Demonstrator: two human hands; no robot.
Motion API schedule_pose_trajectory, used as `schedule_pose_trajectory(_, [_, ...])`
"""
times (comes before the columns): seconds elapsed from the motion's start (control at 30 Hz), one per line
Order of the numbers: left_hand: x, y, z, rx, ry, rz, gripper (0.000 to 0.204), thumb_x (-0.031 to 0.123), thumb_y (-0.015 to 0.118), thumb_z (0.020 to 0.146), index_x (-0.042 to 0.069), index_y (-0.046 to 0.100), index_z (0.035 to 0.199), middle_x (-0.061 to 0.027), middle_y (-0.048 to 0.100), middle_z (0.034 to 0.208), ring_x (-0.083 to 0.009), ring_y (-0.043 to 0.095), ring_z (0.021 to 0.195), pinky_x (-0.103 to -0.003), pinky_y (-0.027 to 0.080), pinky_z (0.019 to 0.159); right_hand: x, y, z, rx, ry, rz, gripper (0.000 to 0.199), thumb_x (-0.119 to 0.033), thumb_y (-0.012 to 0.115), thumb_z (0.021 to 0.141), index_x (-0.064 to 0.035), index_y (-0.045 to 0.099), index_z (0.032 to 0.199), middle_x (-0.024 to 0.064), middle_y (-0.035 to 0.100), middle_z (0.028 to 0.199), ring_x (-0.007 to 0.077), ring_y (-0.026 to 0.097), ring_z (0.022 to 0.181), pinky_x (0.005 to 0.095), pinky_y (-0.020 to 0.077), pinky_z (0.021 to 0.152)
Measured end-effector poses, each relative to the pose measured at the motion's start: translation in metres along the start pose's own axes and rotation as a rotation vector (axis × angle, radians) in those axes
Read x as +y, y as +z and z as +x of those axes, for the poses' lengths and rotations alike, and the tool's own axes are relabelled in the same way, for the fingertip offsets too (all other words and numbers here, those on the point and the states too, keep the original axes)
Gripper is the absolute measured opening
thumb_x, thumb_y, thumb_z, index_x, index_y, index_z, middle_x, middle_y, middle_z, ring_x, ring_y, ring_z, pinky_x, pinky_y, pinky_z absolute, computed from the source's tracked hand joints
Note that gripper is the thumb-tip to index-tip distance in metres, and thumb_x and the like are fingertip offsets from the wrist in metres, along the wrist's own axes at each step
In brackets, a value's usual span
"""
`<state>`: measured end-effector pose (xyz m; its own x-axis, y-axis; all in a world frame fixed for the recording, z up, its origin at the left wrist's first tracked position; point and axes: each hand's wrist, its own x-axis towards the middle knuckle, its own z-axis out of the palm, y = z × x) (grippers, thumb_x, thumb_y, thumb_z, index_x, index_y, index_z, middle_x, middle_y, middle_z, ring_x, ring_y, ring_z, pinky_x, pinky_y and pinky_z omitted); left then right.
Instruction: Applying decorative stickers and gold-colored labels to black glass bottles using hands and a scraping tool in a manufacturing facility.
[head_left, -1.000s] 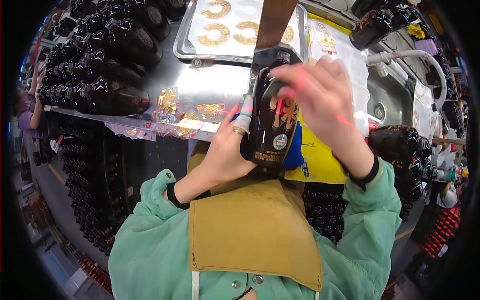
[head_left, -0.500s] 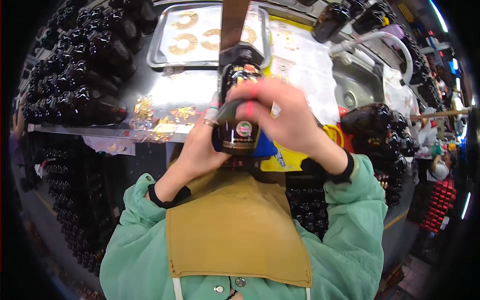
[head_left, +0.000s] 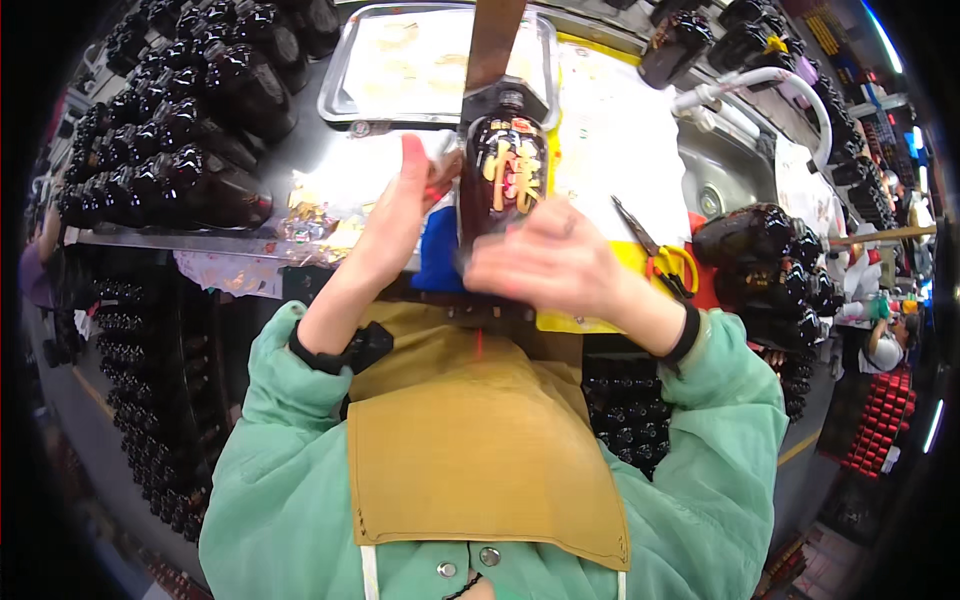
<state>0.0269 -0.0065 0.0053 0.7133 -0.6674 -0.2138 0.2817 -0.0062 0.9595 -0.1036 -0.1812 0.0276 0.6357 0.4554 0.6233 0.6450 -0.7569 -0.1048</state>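
Observation:
A dark glossy bottle (head_left: 503, 165) with large gold characters lies in front of me, neck pointing away. My right hand (head_left: 560, 262) is over the bottle's lower end, fingers stretched flat toward the left and smeared by motion; they hide the base. To the left of the bottle, my left hand (head_left: 393, 212) has its thumb raised and apart, the other fingers turned toward the bottle. I see nothing held in it, though its fingertips are blurred. Beneath the bottle, a blue pad (head_left: 436, 250) shows. Gold foil pieces (head_left: 308, 218) lie left of my left hand.
A metal tray (head_left: 327, 98) with pale sheets stands at the back, beside a brown post (head_left: 494, 40). Scissors (head_left: 662, 255) lie on yellow-edged white sheeting at right. Beyond are a sink (head_left: 722, 165) with white faucet (head_left: 765, 80). Dark bottles (head_left: 190, 185) crowd the left; more bottles (head_left: 750, 250) lie right.
My left hand has come off the bottle and moved up-left, thumb out. My right hand has slid down from the bottle's middle to its base, uncovering the gold characters and the scissors.

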Motion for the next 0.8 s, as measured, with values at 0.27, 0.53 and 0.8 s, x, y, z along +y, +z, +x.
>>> schedule_pose_trajectory(0.27, [0.007,0.004,0.023,-0.206,-0.144,-0.01,0.096,0.076,0.02,0.104,-0.004,0.046,0.15,-0.0156,0.061,0.142,-0.021,0.058,0.13,-0.036,0.042,0.112,0.031,-0.002,0.001,0.216,0.338,-0.162,0.02,-0.013,0.075,0.075,-0.0181,0.076,0.094,-0.0056,0.074,0.095,0.0169,0.06,0.08,0.0356,0.0448,0.079])
schedule_pose_trajectory(0.53, [-0.018,0.005,0.009,-0.18,-0.1,-0.317,0.063,0.04,0.056,0.11,0.002,0.037,0.157,-0.0085,0.062,0.14,-0.0153,0.06,0.125,-0.033,0.047,0.108,-0.009,-0.032,0.011,0.123,0.355,-0.108,0.023,-0.005,0.078,0.077,-0.0146,0.079,0.097,0.0,0.076,0.092,0.0177,0.061,0.074,0.0299,0.046,0.073])
schedule_pose_trajectory(0.8, [-0.011,0.012,-0.002,-0.213,0.084,-0.112,0.1,0.01,0.077,0.095,0.002,0.008,0.167,-0.0131,0.051,0.15,-0.0184,0.057,0.129,-0.037,0.047,0.112,0.016,-0.052,0.021,0.363,0.519,-0.167,0.025,0.004,0.082,0.076,-0.0079,0.078,0.097,0.0036,0.077,0.092,0.0224,0.066,0.081,0.0324,0.049,0.075])
